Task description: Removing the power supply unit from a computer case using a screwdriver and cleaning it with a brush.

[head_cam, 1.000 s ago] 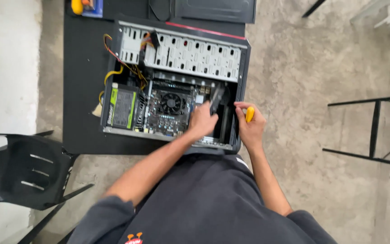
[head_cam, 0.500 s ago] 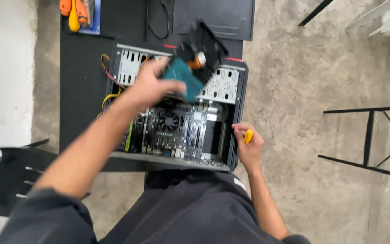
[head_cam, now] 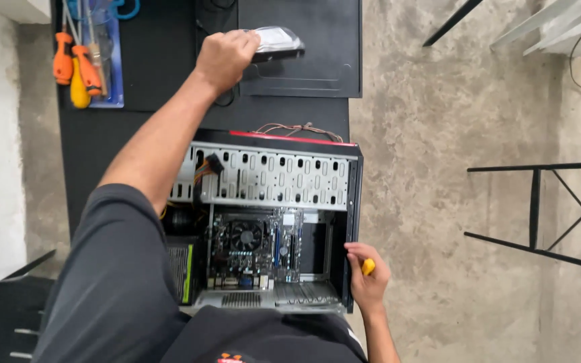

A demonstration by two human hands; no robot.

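Seen from a head camera looking straight down at a black table (head_cam: 136,128) on a concrete floor. Left hand (head_cam: 226,57) stretched far forward, fingers clamped around the near end of a silver hard drive (head_cam: 276,42), which sits on or just above a flat black side panel (head_cam: 304,67) lying at the far end of the table. To the left of that hand, a blue tray (head_cam: 112,67) with orange-handled screwdrivers (head_cam: 75,64). Below the outstretched forearm, nearer the body, an open computer case (head_cam: 270,228) lying on its side — metal drive cage (head_cam: 270,180) across the top, motherboard (head_cam: 257,249) with a round fan (head_cam: 245,236) beneath it. Right hand (head_cam: 368,275) resting against the case's right edge, fingers closed on a small yellow-handled tool (head_cam: 368,267). Well to the right of that hand, a black metal frame (head_cam: 539,208) on the floor; at the lower left, part of a black chair (head_cam: 1,309).
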